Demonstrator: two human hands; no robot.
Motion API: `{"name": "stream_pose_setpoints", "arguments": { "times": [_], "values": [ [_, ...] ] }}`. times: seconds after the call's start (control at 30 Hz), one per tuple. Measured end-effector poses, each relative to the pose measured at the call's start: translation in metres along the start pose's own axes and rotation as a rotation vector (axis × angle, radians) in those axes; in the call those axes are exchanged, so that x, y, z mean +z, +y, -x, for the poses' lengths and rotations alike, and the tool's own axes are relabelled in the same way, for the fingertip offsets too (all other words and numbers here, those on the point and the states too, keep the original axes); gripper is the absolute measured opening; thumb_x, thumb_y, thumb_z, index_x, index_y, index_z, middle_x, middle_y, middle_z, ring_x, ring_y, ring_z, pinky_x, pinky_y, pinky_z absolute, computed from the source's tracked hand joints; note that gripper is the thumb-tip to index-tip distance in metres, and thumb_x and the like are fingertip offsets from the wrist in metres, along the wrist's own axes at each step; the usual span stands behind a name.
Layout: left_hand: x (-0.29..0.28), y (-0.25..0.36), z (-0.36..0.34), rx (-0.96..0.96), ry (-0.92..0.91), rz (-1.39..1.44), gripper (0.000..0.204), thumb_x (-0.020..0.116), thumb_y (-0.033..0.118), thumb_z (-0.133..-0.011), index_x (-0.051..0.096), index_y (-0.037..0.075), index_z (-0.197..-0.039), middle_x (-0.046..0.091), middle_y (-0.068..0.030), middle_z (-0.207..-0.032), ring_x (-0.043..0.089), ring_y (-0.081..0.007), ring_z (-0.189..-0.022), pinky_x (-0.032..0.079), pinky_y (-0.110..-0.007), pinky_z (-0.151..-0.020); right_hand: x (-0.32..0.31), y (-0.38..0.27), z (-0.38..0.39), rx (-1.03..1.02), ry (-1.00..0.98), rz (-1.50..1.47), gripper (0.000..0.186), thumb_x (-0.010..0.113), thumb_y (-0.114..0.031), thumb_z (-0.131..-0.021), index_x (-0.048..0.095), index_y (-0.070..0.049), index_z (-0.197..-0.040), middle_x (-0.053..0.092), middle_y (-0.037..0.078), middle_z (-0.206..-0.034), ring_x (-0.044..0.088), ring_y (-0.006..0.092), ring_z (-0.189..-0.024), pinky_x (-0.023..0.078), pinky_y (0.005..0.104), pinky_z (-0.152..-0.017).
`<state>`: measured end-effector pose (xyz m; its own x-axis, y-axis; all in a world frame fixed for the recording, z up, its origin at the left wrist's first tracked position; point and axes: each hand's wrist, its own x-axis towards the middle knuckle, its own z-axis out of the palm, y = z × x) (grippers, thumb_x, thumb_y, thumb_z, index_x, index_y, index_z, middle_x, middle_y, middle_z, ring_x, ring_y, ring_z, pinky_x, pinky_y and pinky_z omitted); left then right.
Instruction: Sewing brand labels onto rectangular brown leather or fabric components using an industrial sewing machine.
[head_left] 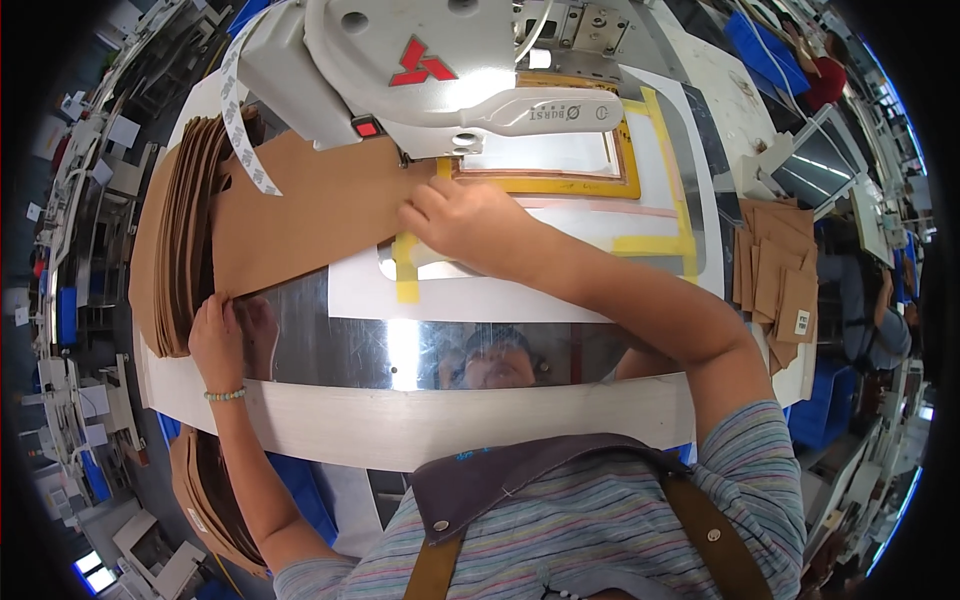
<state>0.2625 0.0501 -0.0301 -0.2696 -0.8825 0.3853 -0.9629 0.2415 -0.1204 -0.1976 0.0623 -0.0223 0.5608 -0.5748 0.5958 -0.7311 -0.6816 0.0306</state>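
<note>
A flat brown panel (310, 205), of leather or card, lies slanted over the left of the work plate, one end reaching under the machine head. My right hand (465, 222) is closed on its right end, thumb and fingers pinched at the edge. At its lower left corner my left hand (216, 330) pinches the panel with the fingertips, close beside a stack of similar brown panels (170, 240). Above them stands a white industrial sewing machine (400, 70) with a grey-white handle piece (550, 110). A yellow frame (628, 160) sits under the machine head.
White sheet with yellow tape strips (640, 244) covers part of the shiny metal plate (330, 350). More brown pieces (780, 265) are piled at the right. A second brown bundle (205, 485) hangs below the table's left edge. Other people work at the far right.
</note>
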Motion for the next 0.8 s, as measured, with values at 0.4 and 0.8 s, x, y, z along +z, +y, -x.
{"name": "stream_pose_setpoints", "arguments": {
  "times": [0.4, 0.8],
  "values": [
    [0.005, -0.008, -0.012, 0.135, 0.087, 0.082, 0.017, 0.065, -0.002, -0.099, 0.074, -0.001, -0.113, 0.075, -0.0139, -0.113, 0.074, -0.0340, -0.103, 0.060, -0.042, -0.089, -0.007, -0.005, 0.008, -0.132, 0.037, 0.227, 0.007, 0.075, -0.014, -0.074, 0.070, -0.010, -0.072, 0.056, -0.001, -0.076, 0.058, 0.0182, -0.086, 0.046, 0.0308, -0.060],
    [0.014, 0.104, -0.093, 0.362, 0.149, 0.360, 0.027, 0.068, -0.010, -0.089, 0.077, 0.000, -0.112, 0.072, -0.0123, -0.106, 0.072, -0.0321, -0.097, 0.058, -0.040, -0.084, -0.094, 0.049, 0.089, -0.046, -0.141, 0.269, 0.010, 0.072, -0.011, -0.075, 0.062, -0.011, -0.071, 0.057, 0.002, -0.083, 0.060, 0.0182, -0.089, 0.049, 0.0302, -0.069]
  ]
}}
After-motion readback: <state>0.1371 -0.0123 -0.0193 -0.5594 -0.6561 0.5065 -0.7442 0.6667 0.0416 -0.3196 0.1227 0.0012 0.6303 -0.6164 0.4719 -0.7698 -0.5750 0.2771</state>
